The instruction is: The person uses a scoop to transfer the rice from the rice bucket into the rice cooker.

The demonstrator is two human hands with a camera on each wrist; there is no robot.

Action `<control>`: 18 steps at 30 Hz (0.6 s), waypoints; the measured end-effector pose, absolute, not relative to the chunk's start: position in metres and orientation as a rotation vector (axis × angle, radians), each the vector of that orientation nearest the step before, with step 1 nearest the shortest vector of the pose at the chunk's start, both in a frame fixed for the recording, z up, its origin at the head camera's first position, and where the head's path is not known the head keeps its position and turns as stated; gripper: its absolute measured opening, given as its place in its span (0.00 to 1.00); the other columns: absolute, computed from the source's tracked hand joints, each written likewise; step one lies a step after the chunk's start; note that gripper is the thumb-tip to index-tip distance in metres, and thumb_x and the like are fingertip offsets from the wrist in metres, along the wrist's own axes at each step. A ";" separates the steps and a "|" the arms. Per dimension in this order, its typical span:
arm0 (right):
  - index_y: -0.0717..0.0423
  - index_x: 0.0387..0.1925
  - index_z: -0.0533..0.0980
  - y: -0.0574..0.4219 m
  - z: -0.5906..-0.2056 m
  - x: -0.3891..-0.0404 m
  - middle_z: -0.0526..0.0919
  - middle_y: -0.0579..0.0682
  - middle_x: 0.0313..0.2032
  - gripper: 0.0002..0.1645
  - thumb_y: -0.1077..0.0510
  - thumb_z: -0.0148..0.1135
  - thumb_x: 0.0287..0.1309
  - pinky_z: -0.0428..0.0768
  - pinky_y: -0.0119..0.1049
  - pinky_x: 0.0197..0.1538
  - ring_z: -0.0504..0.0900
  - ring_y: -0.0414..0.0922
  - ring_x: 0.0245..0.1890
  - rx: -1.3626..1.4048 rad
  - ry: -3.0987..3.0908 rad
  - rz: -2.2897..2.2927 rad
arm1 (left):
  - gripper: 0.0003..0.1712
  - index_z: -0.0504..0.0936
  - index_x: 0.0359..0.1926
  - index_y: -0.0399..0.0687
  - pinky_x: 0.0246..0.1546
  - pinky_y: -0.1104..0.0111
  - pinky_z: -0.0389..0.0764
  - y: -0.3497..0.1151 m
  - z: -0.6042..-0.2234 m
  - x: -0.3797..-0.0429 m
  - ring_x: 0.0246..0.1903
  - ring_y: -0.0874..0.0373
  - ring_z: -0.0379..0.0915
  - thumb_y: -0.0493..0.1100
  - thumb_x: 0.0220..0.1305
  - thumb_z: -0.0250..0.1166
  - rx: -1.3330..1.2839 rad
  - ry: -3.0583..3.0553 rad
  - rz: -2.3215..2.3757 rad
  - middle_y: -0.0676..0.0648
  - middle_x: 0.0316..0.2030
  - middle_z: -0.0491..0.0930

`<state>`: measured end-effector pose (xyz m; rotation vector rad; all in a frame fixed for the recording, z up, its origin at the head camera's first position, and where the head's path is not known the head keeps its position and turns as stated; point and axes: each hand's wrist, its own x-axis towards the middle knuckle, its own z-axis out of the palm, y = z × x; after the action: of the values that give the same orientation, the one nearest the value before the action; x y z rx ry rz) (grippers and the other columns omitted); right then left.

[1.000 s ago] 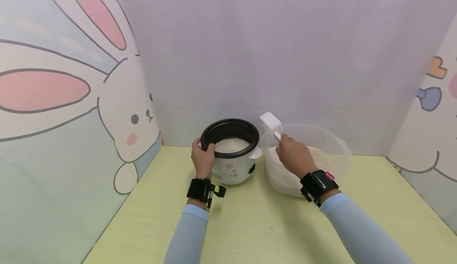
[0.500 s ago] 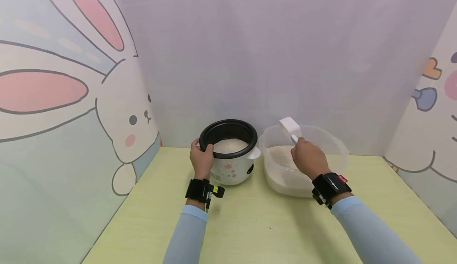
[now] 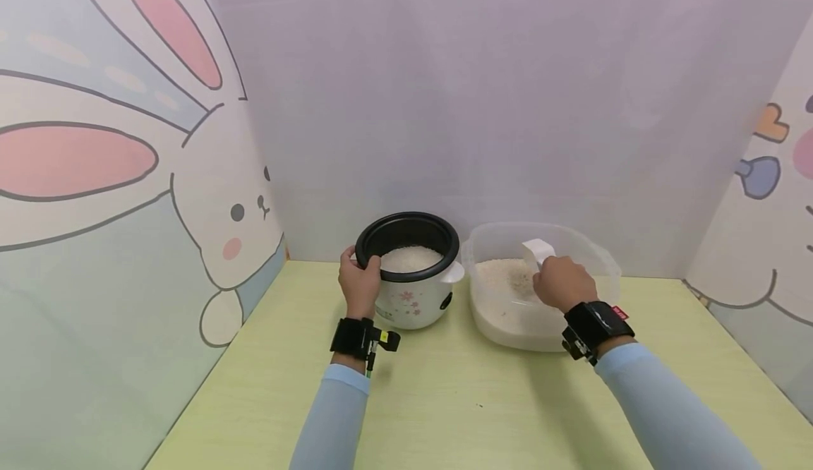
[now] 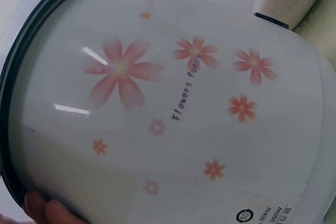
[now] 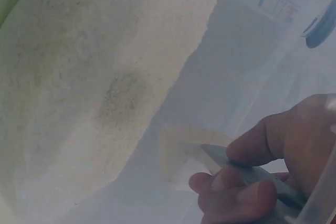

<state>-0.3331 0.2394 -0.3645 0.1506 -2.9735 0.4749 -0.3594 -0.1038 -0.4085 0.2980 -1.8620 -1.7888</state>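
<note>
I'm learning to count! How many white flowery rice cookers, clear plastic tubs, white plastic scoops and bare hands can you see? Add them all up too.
White flowery rice cooker: 1
Clear plastic tub: 1
White plastic scoop: 1
Bare left hand and right hand: 2
Total: 5

We have the rice cooker (image 3: pixel 406 304) left of the tub (image 3: pixel 502 330) on the bench (image 3: pixel 419 413), rice (image 3: pixel 409 260) in both, our left hand (image 3: pixel 360 285) at the cooker's rim, the scoop (image 3: pixel 538 248) at the tub's mouth.

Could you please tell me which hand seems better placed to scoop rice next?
Probably the right hand: it grips the white scoop at the clear container, while the left hand holds the rice cooker.
</note>
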 end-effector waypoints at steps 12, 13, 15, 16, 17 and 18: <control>0.57 0.20 0.70 0.246 -0.364 -0.336 0.69 0.54 0.21 0.17 0.61 0.47 0.65 0.67 0.42 0.24 0.68 0.50 0.20 0.021 -3.117 0.519 | 0.34 0.68 0.71 0.39 0.29 0.65 0.68 -0.104 -0.408 -0.360 0.29 0.54 0.66 0.42 0.64 0.61 0.307 -1.871 -1.779 0.47 0.30 0.68; 0.58 0.20 0.72 0.246 -0.364 -0.336 0.71 0.55 0.21 0.17 0.61 0.47 0.65 0.67 0.43 0.24 0.69 0.51 0.21 0.012 -3.121 0.519 | 0.34 0.68 0.71 0.39 0.29 0.65 0.68 -0.104 -0.408 -0.360 0.29 0.54 0.65 0.42 0.64 0.61 0.306 -1.872 -1.776 0.47 0.30 0.68; 0.58 0.21 0.73 0.249 -0.365 -0.337 0.71 0.55 0.22 0.17 0.61 0.47 0.65 0.68 0.43 0.25 0.70 0.52 0.21 0.008 -3.130 0.516 | 0.34 0.68 0.70 0.39 0.29 0.66 0.67 -0.104 -0.408 -0.360 0.29 0.54 0.65 0.42 0.64 0.61 0.303 -1.874 -1.772 0.47 0.30 0.68; 0.58 0.20 0.73 0.250 -0.366 -0.337 0.70 0.54 0.21 0.18 0.61 0.46 0.66 0.68 0.43 0.25 0.69 0.51 0.21 0.008 -3.137 0.517 | 0.34 0.68 0.70 0.39 0.29 0.66 0.67 -0.104 -0.409 -0.360 0.29 0.54 0.65 0.42 0.64 0.61 0.303 -1.876 -1.769 0.47 0.30 0.68; 0.58 0.20 0.72 0.250 -0.366 -0.337 0.69 0.53 0.20 0.18 0.61 0.46 0.66 0.67 0.42 0.24 0.69 0.50 0.20 0.011 -3.143 0.517 | 0.34 0.68 0.70 0.38 0.29 0.66 0.68 -0.104 -0.409 -0.360 0.29 0.54 0.65 0.42 0.64 0.61 0.302 -1.876 -1.769 0.47 0.30 0.68; 0.57 0.19 0.72 0.251 -0.366 -0.338 0.67 0.52 0.19 0.19 0.61 0.46 0.67 0.67 0.42 0.24 0.67 0.49 0.19 0.012 -3.151 0.520 | 0.34 0.68 0.70 0.38 0.29 0.66 0.68 -0.104 -0.409 -0.360 0.29 0.54 0.65 0.42 0.64 0.61 0.301 -1.875 -1.770 0.47 0.30 0.68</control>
<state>-0.3376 0.2510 -0.3663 0.0117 -3.1512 0.5203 -0.3597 -0.1040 -0.4085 0.3012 -1.8750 -1.7700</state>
